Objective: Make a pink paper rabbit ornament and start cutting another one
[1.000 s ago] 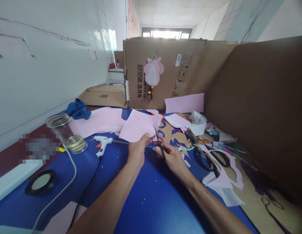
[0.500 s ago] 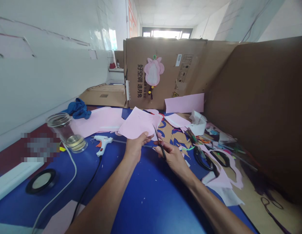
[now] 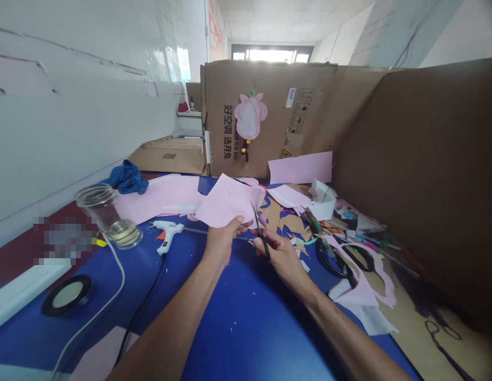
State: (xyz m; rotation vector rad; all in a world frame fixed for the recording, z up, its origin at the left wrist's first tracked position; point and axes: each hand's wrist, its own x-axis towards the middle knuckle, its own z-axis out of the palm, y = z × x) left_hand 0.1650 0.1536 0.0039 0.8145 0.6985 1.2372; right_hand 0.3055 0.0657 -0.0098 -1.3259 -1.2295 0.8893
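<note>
My left hand (image 3: 222,241) pinches the lower edge of a pink sheet (image 3: 224,203) above the blue table (image 3: 246,328). Dark scissors (image 3: 263,241) are in my right hand (image 3: 280,254), their blades pointing up at the right part of the sheet. A curled pink strip hangs by the blades. Left of my left hand lies a white glue gun (image 3: 167,235) with an orange trigger. Behind it, larger pink material (image 3: 162,196) lies flat.
A glass jar (image 3: 99,206), black tape roll (image 3: 67,295) and white cable (image 3: 121,286) are at left. Black-handled scissors (image 3: 333,259), pink cutouts (image 3: 384,280) and scraps cover the right. Cardboard (image 3: 278,121) stands behind, bearing a pink ornament (image 3: 249,117).
The pink sheet has shifted slightly to the right and turned a little with my left hand. The scissor blades have come closer together and tilt slightly differently.
</note>
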